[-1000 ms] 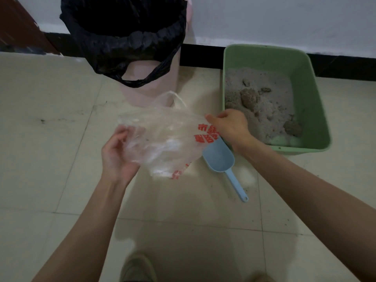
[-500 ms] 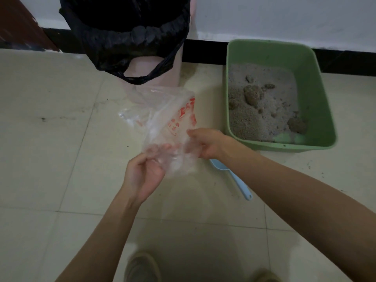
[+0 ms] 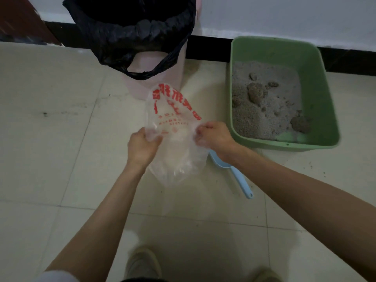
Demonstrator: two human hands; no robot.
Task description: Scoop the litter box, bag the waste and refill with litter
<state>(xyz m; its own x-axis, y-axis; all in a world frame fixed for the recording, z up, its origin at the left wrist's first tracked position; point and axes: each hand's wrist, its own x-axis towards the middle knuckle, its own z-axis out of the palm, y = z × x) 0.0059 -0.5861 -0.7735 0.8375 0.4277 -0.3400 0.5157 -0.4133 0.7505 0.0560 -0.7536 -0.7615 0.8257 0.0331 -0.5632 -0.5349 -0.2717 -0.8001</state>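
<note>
While the left hand [image 3: 142, 147] and right hand [image 3: 213, 137] each pinch an edge of the clear plastic bag [image 3: 175, 131], apparently to spread its mouth for waste, the blue scoop [image 3: 236, 174] lies on the floor beside the green litter box [image 3: 317, 82], clumps unscooped

scoop [image 3: 234, 171] bowl hidden, bin [image 3: 154, 82] top cropped

1. The left hand [image 3: 142, 147] and right hand [image 3: 213, 137] grip a clear plastic bag [image 3: 173, 127] printed in red.
2. A blue scoop [image 3: 234, 174] lies on the tiled floor [image 3: 61, 139].
3. The green litter box [image 3: 317, 94] holds clumped litter [image 3: 264, 110].
4. A pink bin [image 3: 140, 86] carries a black liner [image 3: 132, 37].
</note>
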